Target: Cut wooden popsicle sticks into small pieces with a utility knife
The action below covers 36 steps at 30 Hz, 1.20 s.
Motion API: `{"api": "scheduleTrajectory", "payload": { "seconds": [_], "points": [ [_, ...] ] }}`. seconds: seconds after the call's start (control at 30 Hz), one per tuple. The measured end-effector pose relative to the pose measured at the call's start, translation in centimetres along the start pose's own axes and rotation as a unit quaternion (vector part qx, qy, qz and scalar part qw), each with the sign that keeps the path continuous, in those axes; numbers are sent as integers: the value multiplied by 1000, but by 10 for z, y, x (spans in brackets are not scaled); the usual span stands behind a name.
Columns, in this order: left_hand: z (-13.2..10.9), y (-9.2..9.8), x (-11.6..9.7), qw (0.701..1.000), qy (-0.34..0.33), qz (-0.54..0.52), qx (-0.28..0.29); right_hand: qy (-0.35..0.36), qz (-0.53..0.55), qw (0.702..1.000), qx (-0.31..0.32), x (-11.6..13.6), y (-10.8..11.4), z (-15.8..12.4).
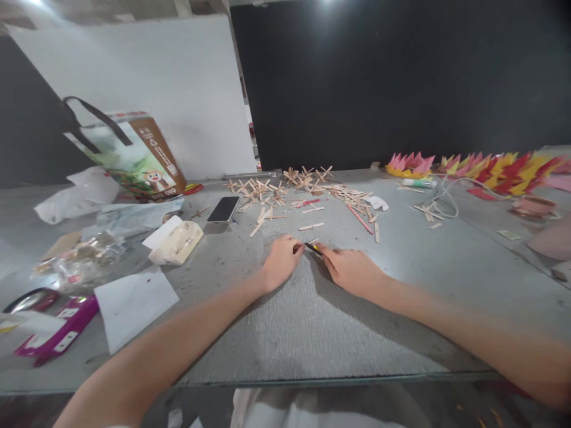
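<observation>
My right hand (352, 266) grips a slim black-and-yellow tool (313, 248), its dark end pointing left toward the other hand. Its exact kind is too small to make out. My left hand (284, 260) is closed in a pinch close to that dark end, and what its fingertips hold is hidden. Both forearms rest on the grey tabletop (285, 339). Just beyond the hands lies a single wooden craft stick (311, 226). Farther back are star-shaped clusters of sticks (263, 193) and a heap of loose sticks (350, 196).
To the left are a phone (223, 209), a tissue pack (176, 242), a white paper sheet (136, 303), a purple package (62, 330) and an upright shopping bag (145, 157). Rightward sit a glue stick (417, 183), a white cable (446, 202) and folded paper petals (508, 172).
</observation>
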<state>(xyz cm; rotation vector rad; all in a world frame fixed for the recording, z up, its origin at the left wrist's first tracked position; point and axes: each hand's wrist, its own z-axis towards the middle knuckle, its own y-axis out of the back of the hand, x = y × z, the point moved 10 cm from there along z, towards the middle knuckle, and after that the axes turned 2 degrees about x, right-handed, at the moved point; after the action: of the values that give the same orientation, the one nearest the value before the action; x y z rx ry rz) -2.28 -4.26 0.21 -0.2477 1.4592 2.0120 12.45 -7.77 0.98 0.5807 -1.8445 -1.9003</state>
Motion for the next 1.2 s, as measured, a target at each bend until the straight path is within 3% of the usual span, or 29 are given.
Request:
{"api": "scheduleTrajectory", "payload": {
  "seconds": [0.3,0.57,0.8,1.0,1.2],
  "points": [
    [1,2,0,1000,3,-3,-5,39,56,997,-24,1,7,-6],
    [4,8,6,999,28,-9,-18,63,206,976,-28,-4,17,-9],
    [4,7,14,995,78,-60,15,30,254,966,-27,-16,10,-3],
    [5,7,16,993,96,-73,17,85,298,949,-61,-17,10,-1],
    [5,6,19,992,103,-67,10,95,277,956,-24,-18,6,1]
  ]
}}
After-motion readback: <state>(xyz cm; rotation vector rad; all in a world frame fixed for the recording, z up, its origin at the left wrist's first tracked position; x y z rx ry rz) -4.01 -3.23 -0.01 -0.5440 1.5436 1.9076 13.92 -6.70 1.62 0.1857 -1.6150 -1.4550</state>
